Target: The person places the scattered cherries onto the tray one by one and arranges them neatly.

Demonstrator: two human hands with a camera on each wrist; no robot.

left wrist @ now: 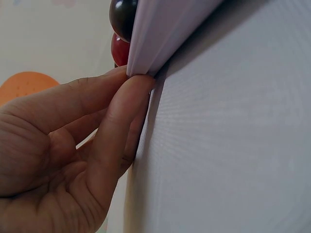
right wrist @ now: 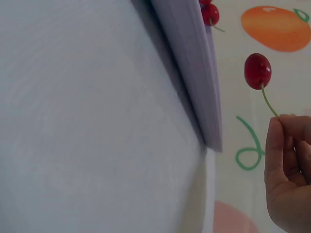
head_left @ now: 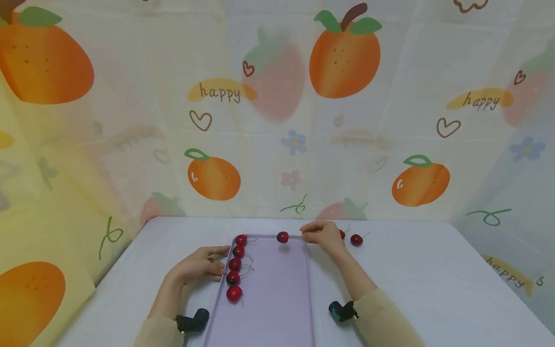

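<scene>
My right hand [head_left: 323, 236] pinches a cherry [head_left: 283, 237] by its stem, so the fruit hangs above the far right part of the lilac tray [head_left: 273, 308]. In the right wrist view, thumb and fingertips meet on the stem and the red cherry [right wrist: 257, 71] points away from them. My left hand [head_left: 199, 264] touches the tray's left edge, fingers extended and spread along it. The left wrist view shows the thumb against the outer wall [left wrist: 160, 34]. Inside that edge several dark red cherries [head_left: 235, 264] form a row, stems pointing mostly right.
Right of the tray, a loose cherry [head_left: 357, 240] lies on the white table [head_left: 403, 274], with another cherry [head_left: 342, 234] partly behind my right hand. A fruit-patterned cloth [head_left: 277, 144] hangs behind the table. Each wrist carries a small black camera [head_left: 192, 321].
</scene>
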